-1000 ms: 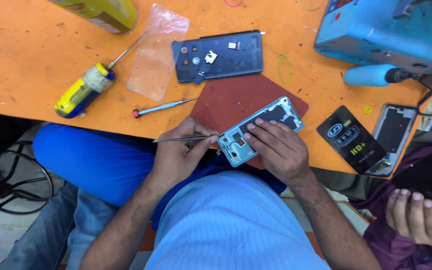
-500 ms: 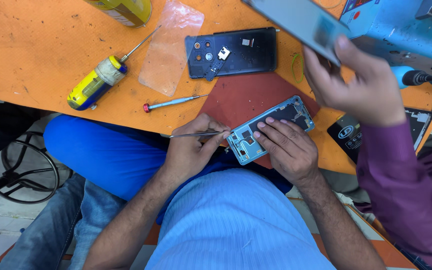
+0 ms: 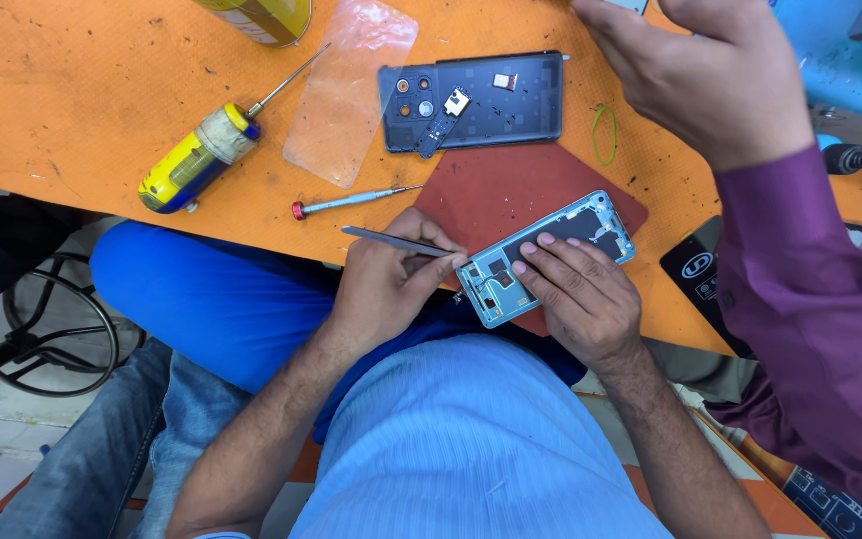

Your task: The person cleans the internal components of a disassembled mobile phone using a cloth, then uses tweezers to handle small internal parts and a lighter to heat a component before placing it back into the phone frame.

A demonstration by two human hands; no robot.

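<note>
1. Tweezers [image 3: 399, 242] are pinched between the fingers of the left hand [image 3: 391, 284], their tips brought to the lower end of an opened phone frame [image 3: 543, 258]; a grip close to the tips is judged to give fine control over small parts.
2. The pale blue frame is pressed flat by the right hand [image 3: 579, 294], fingers spread across its middle, so that it is kept from sliding under the tweezers.
3. The frame is laid partly on a dark red mat [image 3: 511, 190] at the near edge of the table, just above the person's lap, probably for grip and to protect it.
4. A dark back cover [image 3: 471, 100] with loose small parts on it is set beyond the mat, within reach, beside a clear plastic sheet [image 3: 351, 90].
5. A small red-capped screwdriver [image 3: 351, 202] and a larger yellow-handled one [image 3: 197, 160] are parked to the left.
6. Another person's hand [image 3: 700, 70], in a purple sleeve, is raised over the far right of the table.
7. The orange table [image 3: 72, 90] is scuffed; a pale tiled floor is seen below.
</note>
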